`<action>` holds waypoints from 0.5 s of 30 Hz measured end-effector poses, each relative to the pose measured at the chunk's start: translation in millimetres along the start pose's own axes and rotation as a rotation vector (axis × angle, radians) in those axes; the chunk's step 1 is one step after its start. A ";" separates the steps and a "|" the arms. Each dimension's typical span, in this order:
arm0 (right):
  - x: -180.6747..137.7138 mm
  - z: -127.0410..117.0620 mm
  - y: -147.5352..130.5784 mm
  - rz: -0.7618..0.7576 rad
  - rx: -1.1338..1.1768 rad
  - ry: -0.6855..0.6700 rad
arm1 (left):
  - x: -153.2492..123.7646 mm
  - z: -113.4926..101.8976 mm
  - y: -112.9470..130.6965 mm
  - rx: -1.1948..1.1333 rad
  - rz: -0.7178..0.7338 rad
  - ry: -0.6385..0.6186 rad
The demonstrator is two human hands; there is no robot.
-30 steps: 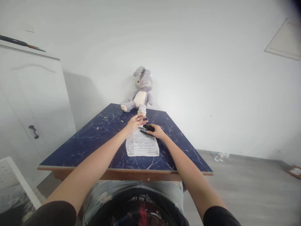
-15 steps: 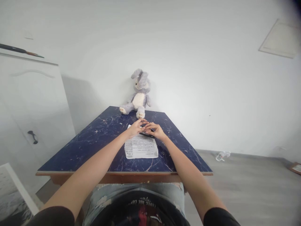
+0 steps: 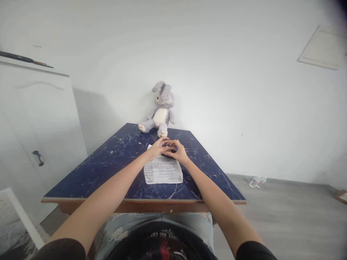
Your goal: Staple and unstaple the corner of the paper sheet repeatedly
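Observation:
My left hand (image 3: pixel 155 148) and my right hand (image 3: pixel 179 152) meet over the far part of a printed white sheet (image 3: pixel 164 171). Between them is a small dark object (image 3: pixel 165 155), mostly covered by my fingers; its kind cannot be made out. The right thumb lies along its near side while the other right fingers curl over the top. My left fingers are bent around its left end, close to the right fingertips. The sheet lies flat on the blue marbled table (image 3: pixel 108 162).
A grey plush rabbit (image 3: pixel 161 112) sits at the table's back edge against the wall. To the left stands a white cabinet (image 3: pixel 40 119) with a dark handle. A clear plastic item (image 3: pixel 256 181) lies on the floor at right.
My right fingers have lifted and curled a little more over the dark object, covering more of it. The left hand has barely shifted, and the sheet stays in place.

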State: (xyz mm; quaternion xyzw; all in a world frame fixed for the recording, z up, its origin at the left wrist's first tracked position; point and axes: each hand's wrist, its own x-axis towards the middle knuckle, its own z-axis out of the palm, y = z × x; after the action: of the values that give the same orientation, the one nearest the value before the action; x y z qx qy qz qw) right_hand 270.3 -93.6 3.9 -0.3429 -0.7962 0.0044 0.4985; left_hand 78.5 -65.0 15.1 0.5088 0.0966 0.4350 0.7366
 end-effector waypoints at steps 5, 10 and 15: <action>0.8 7.6 -7.1 0.026 -0.073 0.027 | 1.7 -1.7 -2.6 0.040 0.053 0.019; 0.9 4.4 -8.3 0.002 -0.078 0.030 | 1.9 -2.7 -5.1 0.068 0.085 0.004; 0.9 3.0 -6.9 0.027 -0.052 0.026 | 2.0 -2.7 -5.6 0.068 0.076 0.015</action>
State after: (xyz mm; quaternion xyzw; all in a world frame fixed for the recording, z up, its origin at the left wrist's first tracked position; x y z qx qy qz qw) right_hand 263.9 -97.4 5.5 -0.3666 -0.7847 -0.0142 0.4996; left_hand 81.1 -62.2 9.8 0.5335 0.0971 0.4630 0.7011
